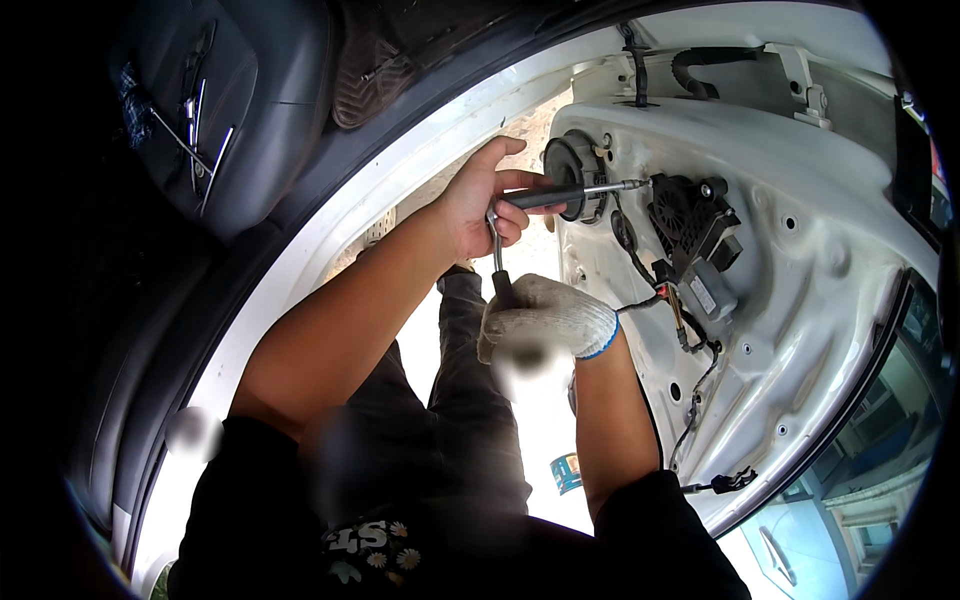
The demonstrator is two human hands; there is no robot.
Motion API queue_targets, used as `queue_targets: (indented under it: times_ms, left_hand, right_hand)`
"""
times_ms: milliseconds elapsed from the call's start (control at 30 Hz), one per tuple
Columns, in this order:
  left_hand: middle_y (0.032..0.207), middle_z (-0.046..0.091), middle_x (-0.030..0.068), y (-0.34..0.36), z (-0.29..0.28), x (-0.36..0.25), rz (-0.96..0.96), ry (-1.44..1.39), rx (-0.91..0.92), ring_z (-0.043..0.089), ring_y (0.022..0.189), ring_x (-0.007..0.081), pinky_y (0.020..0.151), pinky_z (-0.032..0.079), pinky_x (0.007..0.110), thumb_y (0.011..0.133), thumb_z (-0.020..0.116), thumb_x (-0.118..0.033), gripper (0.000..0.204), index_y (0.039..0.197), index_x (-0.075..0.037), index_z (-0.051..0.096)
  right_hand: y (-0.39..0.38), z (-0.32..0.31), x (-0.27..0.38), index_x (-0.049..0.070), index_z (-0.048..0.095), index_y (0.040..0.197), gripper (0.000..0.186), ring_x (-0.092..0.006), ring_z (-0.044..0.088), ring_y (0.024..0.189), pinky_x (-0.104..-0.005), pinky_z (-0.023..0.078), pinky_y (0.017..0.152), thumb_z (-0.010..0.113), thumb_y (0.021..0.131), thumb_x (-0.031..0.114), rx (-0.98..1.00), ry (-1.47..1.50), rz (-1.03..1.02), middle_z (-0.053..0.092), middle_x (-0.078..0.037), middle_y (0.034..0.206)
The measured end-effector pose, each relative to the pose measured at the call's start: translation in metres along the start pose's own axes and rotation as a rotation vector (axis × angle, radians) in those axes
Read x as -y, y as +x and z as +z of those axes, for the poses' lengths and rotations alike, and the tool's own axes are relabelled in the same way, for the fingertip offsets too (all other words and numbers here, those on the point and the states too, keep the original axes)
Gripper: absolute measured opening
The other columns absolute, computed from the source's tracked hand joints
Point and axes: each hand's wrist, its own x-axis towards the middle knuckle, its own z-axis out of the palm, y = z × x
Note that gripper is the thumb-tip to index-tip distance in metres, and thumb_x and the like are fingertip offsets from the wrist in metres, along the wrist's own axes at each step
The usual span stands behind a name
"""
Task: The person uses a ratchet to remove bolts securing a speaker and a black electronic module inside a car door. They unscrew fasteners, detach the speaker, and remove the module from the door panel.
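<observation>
My left hand (490, 195), bare, is closed around the rear of a driver (545, 196) with a dark round handle and a bright metal shaft. The driver's tip meets the edge of a black window-regulator motor unit (685, 222) on the white door panel (800, 290). Below, my right hand (545, 318), in a pale knitted glove with a blue cuff, grips the black handle of a wrench (496, 245). Its metal shank rises to the driver's rear end by my left palm. My left fingers hide how the two tools join.
A round black speaker (577, 175) sits in the door beside my left fingertips. Wiring (690, 325) hangs from the motor area. At the far left, several metal tools (197, 140) lie on a dark seat (270, 110). The white door sill (370, 180) curves between seat and door.
</observation>
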Motion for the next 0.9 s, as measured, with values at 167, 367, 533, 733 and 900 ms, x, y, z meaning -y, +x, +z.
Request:
queue_targets:
  times_ms: [167,367,533,733,900]
  left_hand:
    - [0.084,0.068,0.0163,0.023,-0.013,0.042,0.763,0.730,-0.082,0.061,0.055,0.0177,0.053,0.049,0.026,0.086,0.064,-0.032,0.036,0.097,0.002,0.061]
    - [0.074,0.066,0.0134,0.020,-0.011,0.046,1.588,1.381,-0.173,0.066,0.065,0.0310,0.061,0.054,0.036,0.076,0.071,-0.023,0.026,0.094,-0.005,0.064]
    - [0.085,0.064,0.0153,0.001,-0.002,-0.004,0.052,0.271,0.008,0.029,0.039,0.0019,0.036,0.028,0.017,0.087,0.050,-0.051,0.057,0.110,0.001,0.057]
    - [0.089,0.068,0.0151,-0.001,0.010,0.025,0.556,0.735,-0.132,0.044,0.042,0.0070,0.041,0.039,0.021,0.089,0.057,-0.039,0.044,0.105,0.002,0.060]
    - [0.088,0.066,0.0143,0.003,-0.009,0.061,1.473,1.512,-0.136,0.068,0.076,0.0299,0.068,0.054,0.035,0.074,0.073,-0.016,0.033,0.101,-0.003,0.061]
  right_hand:
    - [0.061,-0.021,-0.016,0.001,0.068,0.081,0.032,-0.0201,0.062,0.060,-0.0325,0.049,0.055,0.069,0.078,0.033,-0.316,-0.483,-0.051,0.065,-0.009,0.066]
    - [0.130,-0.060,-0.026,0.002,0.069,0.083,0.027,-0.0233,0.064,0.064,-0.0332,0.051,0.060,0.067,0.080,0.029,-0.733,-0.744,-0.334,0.066,-0.011,0.070]
    - [0.013,-0.001,0.020,0.002,0.070,0.084,0.028,-0.0196,0.065,0.066,-0.0299,0.051,0.061,0.067,0.082,0.030,-0.171,-0.469,0.169,0.067,-0.010,0.073]
    - [0.049,-0.030,-0.018,0.003,0.069,0.081,0.028,-0.0163,0.063,0.061,-0.0279,0.051,0.057,0.066,0.085,0.030,-0.107,-0.341,-0.006,0.065,-0.007,0.068]
    - [0.115,-0.074,-0.025,0.003,0.069,0.082,0.024,-0.0242,0.064,0.071,-0.0330,0.051,0.064,0.064,0.084,0.026,-0.592,-0.761,-0.251,0.067,-0.012,0.075]
